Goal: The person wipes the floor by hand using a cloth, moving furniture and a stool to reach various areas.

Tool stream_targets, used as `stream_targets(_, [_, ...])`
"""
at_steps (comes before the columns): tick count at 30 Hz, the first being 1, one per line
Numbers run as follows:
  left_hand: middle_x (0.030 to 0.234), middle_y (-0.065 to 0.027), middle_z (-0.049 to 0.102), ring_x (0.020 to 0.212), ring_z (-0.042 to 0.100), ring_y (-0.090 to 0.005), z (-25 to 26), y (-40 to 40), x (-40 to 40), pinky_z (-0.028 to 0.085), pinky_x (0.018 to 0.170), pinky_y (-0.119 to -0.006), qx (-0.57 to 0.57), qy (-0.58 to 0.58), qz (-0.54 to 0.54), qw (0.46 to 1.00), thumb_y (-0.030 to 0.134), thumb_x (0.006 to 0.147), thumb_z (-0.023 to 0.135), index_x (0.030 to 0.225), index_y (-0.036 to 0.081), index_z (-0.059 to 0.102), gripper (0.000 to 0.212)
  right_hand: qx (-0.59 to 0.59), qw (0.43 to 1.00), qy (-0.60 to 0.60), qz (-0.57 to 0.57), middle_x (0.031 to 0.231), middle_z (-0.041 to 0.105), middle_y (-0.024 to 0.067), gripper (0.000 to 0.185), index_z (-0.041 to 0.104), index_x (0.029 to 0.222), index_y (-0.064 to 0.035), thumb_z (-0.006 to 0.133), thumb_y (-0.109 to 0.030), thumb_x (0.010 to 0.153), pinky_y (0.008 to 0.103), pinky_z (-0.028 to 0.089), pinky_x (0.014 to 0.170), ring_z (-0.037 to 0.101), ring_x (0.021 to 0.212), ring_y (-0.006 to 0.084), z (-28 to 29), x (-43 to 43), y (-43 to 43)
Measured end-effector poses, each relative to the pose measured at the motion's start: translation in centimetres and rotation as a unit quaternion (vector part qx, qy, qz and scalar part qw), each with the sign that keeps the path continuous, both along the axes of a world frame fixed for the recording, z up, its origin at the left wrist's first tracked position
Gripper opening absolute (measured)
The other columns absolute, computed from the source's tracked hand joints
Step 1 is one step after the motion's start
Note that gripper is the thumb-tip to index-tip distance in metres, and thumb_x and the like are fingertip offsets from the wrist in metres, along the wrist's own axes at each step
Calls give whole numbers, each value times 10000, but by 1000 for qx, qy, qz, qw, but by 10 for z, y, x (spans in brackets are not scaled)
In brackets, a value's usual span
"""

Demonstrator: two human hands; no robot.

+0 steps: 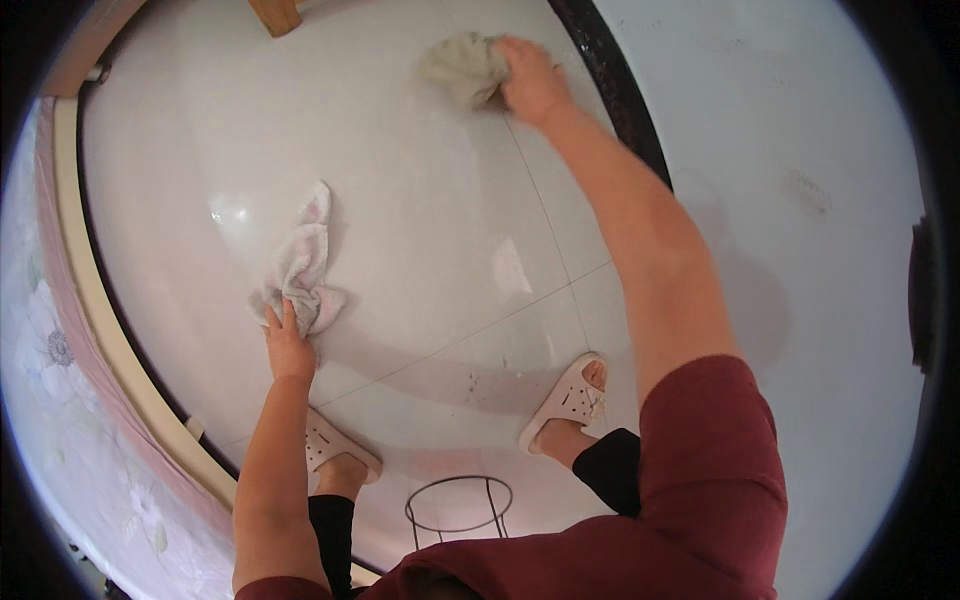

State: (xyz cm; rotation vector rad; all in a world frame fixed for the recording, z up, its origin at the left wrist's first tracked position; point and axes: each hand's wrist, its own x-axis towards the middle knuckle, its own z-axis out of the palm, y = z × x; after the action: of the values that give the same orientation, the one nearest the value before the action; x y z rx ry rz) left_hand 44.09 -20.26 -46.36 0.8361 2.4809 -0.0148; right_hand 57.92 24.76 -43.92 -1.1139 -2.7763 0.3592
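My left hand [289, 341] is on a crumpled pale pink and grey cloth [304, 262] that lies on the glossy tiled floor [405, 225]; its fingers press into the cloth's near end, and whether they grip it is unclear. Farther off at the upper right, my right hand [532, 79] holds a bunched, greyish-beige cloth [465, 69] against the floor. That cloth and the fingers are slightly blurred, and part of its underside is dark with shadow.
A dark baseboard [622, 97] and white wall [787, 150] run along the right. On the left stands a bed with a floral cover [82, 420]. A wooden leg [275, 16] is at the top. My slippered feet flank a round metal wire stand [459, 478]. Small debris [474, 382] dots the floor.
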Motion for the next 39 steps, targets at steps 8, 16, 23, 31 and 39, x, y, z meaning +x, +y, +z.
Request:
stream_targets(8, [1328,-251,271,1136,348,-454,-21,-12,-4,338,959,-432,26,18,-29,999,-93,678,514,1325,115,315,708,-46,989,-103,-92,1313,355,163,436,384,1227,-43,477,-50,801,392,362,941,387,1170,326,-93,194,17])
stream_targets(16, [1338,-233,259,1156,334,-444,-21,-17,-3,331,969,-426,22,28,-24,999,-88,700,525,1331,127,304,703,-206,855,-273,-390,1380,189,223,613,209,1314,-16,510,-17,780,361,243,1041,226,1269,348,-70,364,-203])
stream_targets(23, [1345,-221,247,1183,306,-432,-12,-8,-2,322,983,-412,-22,24,-13,999,-91,692,531,1341,133,285,729,-294,877,-212,-316,1351,266,214,667,283,1307,6,556,-271,765,373,245,1036,203,1280,353,-6,281,-189])
stream_targets(31, [1346,-223,242,1178,303,-450,-15,-9,2,317,980,-431,-18,35,-28,999,-86,675,538,1347,142,274,757,-180,892,-112,-400,1381,206,200,825,242,1355,-132,632,-456,703,457,212,1021,225,1238,395,-47,280,-148])
stream_targets(39, [1354,-218,233,1190,285,-457,-22,-17,0,325,965,-451,-33,58,-33,997,-76,682,526,1350,158,269,753,-322,917,-117,-206,1269,386,169,582,455,1199,-61,656,-138,658,375,300,993,364,1184,312,-30,182,-208])
